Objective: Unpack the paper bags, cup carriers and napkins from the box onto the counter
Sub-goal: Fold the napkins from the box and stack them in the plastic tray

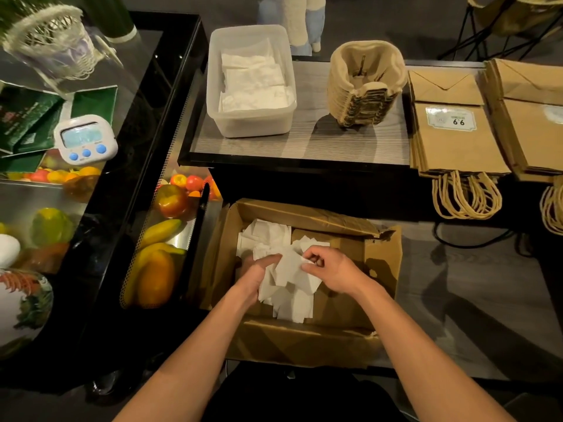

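While napkins [293, 280] fill the box [304, 342], carriers [365, 86], bags [454, 141] sit beyond

1. The grey wood-grain counter [304, 141] (black-edged) carries a clear plastic tub [253, 124] at its left.
2. A stack of cup carriers [365, 86] stands beside it.
3. Two piles of paper bags [454, 141] lie rightmost, handles overhanging.
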